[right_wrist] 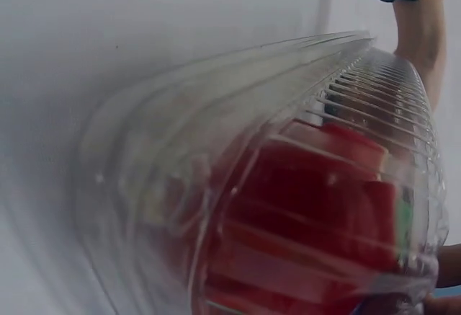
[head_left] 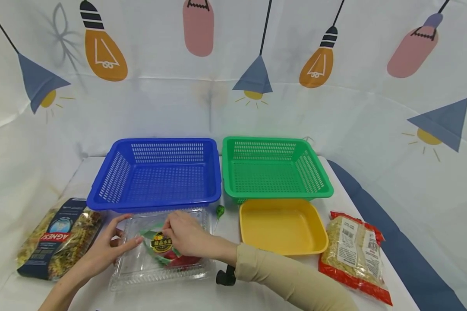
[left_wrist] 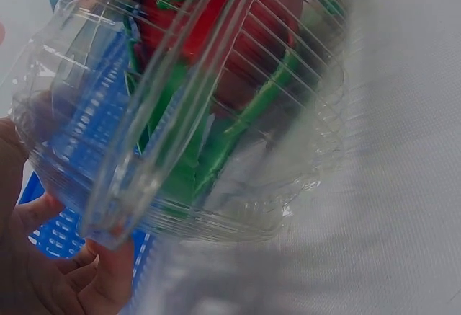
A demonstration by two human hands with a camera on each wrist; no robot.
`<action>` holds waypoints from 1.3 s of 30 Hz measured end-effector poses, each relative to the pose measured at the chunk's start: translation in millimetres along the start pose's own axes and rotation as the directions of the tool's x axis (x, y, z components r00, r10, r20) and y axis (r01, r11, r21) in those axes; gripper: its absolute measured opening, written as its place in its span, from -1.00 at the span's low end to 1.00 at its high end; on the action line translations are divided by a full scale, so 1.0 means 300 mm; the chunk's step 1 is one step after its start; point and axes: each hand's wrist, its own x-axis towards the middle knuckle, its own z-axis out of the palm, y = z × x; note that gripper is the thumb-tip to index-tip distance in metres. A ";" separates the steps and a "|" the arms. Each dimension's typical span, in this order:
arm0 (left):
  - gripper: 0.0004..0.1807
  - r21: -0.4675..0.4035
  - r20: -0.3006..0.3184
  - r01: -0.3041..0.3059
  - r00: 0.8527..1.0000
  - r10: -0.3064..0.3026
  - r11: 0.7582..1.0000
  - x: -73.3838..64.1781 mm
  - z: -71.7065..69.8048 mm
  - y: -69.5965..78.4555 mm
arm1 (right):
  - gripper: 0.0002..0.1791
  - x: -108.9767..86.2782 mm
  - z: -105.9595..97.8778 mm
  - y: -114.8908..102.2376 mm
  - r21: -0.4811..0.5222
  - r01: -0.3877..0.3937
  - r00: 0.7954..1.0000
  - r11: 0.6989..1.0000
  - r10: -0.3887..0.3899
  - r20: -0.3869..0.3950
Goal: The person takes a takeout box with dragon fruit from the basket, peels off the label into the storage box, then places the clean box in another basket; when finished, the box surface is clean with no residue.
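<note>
A clear plastic clamshell container (head_left: 130,270) with a round fruit label (head_left: 161,243) on its lid lies in front of the blue basket. Red and green things (left_wrist: 248,48) show through its ridged wall. My left hand (head_left: 105,246) grips its left side, thumb over the lid and fingers at the edge; in the left wrist view the fingers (left_wrist: 108,272) curl at its rim. My right hand (head_left: 187,233) is over the lid with bent fingers beside the label; I cannot tell whether they pinch anything. In the right wrist view, red contents (right_wrist: 310,200) fill the container's near end.
Behind stand a blue basket (head_left: 214,194) and a green basket (head_left: 326,190). A yellow tray (head_left: 323,244) is right of the container, with a small green thin-stemmed item (head_left: 219,211) between them. Pasta bags lie at left (head_left: 55,239) and right (head_left: 351,255).
</note>
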 end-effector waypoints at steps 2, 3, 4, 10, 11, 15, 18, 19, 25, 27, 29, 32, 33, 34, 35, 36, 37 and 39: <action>-0.10 0.002 -0.001 -0.004 1.000 0.004 1.000 0.000 0.000 0.000 | -0.92 0.001 0.000 0.003 0.020 -0.002 1.000 1.000 0.002 0.000; -0.10 0.002 -0.002 -0.007 1.000 0.007 1.000 0.000 -0.001 0.000 | -0.92 0.001 -0.001 0.003 0.039 -0.005 1.000 0.999 0.005 -0.001; -0.10 0.000 -0.002 -0.006 1.000 0.006 1.000 0.000 -0.001 0.001 | -0.92 0.001 -0.002 0.004 0.058 -0.013 1.000 0.998 0.013 0.001; -0.10 -0.017 0.004 -0.014 1.000 0.014 1.000 -0.002 -0.001 0.008 | -0.93 -0.002 -0.002 0.014 0.183 -0.064 0.998 0.981 0.064 0.006; -0.10 -0.017 0.003 -0.017 1.000 0.017 1.000 -0.001 -0.001 0.009 | -0.93 -0.003 -0.002 0.016 0.199 -0.061 0.998 0.978 0.062 0.003; -0.10 -0.015 -0.003 -0.016 1.000 0.016 1.000 0.001 0.000 0.009 | -0.93 -0.013 -0.004 0.029 0.273 -0.034 0.999 0.962 0.038 -0.011; -0.10 -0.007 -0.003 -0.020 1.000 0.020 1.000 0.001 0.001 0.005 | -0.89 -0.018 -0.005 0.038 0.330 -0.004 1.000 0.944 0.012 -0.020; -0.10 -0.005 -0.003 -0.021 1.000 0.021 1.000 0.000 0.001 0.004 | -0.88 -0.021 -0.006 0.041 0.342 0.008 1.000 0.940 0.001 -0.024; -0.11 -0.003 -0.010 -0.018 1.000 0.018 1.000 0.004 0.002 0.002 | -0.95 -0.028 -0.015 0.052 0.390 0.029 1.000 0.921 -0.025 -0.015; -0.11 -0.006 -0.011 -0.026 1.000 0.026 1.000 0.004 0.003 0.004 | -0.96 -0.031 -0.019 0.057 0.407 0.020 1.000 0.913 -0.021 -0.001; -0.11 -0.009 -0.010 -0.035 0.999 0.035 0.999 0.002 0.004 0.007 | -0.94 -0.034 -0.026 0.062 0.405 0.012 1.000 0.914 -0.020 0.015; -0.11 -0.009 -0.007 -0.046 0.999 0.046 0.999 -0.002 0.004 0.009 | -0.87 -0.034 -0.034 0.073 0.382 0.014 0.999 0.924 -0.028 0.031; -0.11 -0.010 -0.010 -0.042 0.999 0.042 0.999 -0.002 0.004 0.011 | -0.84 -0.033 -0.036 0.077 0.376 0.017 0.999 0.927 -0.033 0.037; -0.11 -0.008 -0.010 -0.042 0.999 0.042 0.999 -0.003 0.004 0.011 | -0.83 -0.032 -0.040 0.081 0.378 0.022 0.998 0.925 -0.041 0.043; -0.11 -0.006 -0.013 -0.036 0.999 0.035 0.999 -0.003 0.003 0.011 | -0.81 -0.030 -0.041 0.085 0.380 0.029 0.998 0.925 -0.051 0.046; -0.11 -0.001 -0.013 -0.037 0.999 0.037 0.999 -0.004 0.002 0.010 | -0.80 -0.029 -0.043 0.088 0.387 0.036 0.997 0.922 -0.061 0.051; -0.11 0.001 -0.014 -0.037 0.999 0.037 0.999 -0.005 0.002 0.010 | -0.80 -0.029 -0.046 0.091 0.399 0.039 0.996 0.916 -0.068 0.058; -0.11 0.006 -0.017 -0.037 0.999 0.037 0.999 -0.005 0.001 0.008 | -0.80 -0.031 -0.050 0.096 0.443 0.033 0.995 0.896 -0.072 0.072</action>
